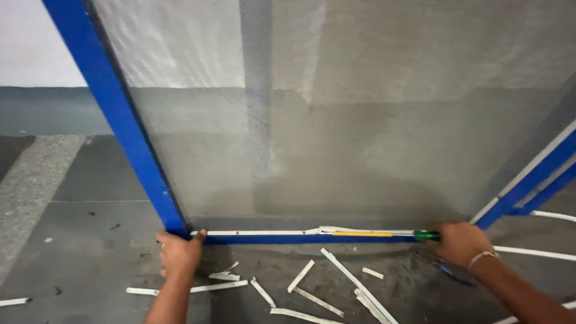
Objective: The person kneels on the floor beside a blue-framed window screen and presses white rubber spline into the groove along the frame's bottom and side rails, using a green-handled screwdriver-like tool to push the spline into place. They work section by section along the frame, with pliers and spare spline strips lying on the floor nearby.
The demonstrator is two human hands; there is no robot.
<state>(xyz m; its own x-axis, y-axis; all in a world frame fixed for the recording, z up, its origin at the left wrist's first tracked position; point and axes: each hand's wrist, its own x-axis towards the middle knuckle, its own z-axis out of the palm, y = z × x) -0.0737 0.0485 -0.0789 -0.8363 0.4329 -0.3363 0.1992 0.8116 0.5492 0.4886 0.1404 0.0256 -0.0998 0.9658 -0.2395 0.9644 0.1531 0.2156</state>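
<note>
Blue-framed mesh screen point(129, 132) fills the upper frame, its bottom rail along the lower centre. Grey floor point(78, 240) beneath carries scattered white strips point(318, 300). Left hand point(179, 252), fingers curled, grips the frame's lower-left corner. Right hand point(459, 243), lower right, is clenched on a green-handled screwdriver point(384, 234) lying along the rail.

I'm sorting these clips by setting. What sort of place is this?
Probably a workshop floor or a building under repair: a blue mesh-screen frame stands on bare concrete floor strewn with white strip offcuts.
</note>
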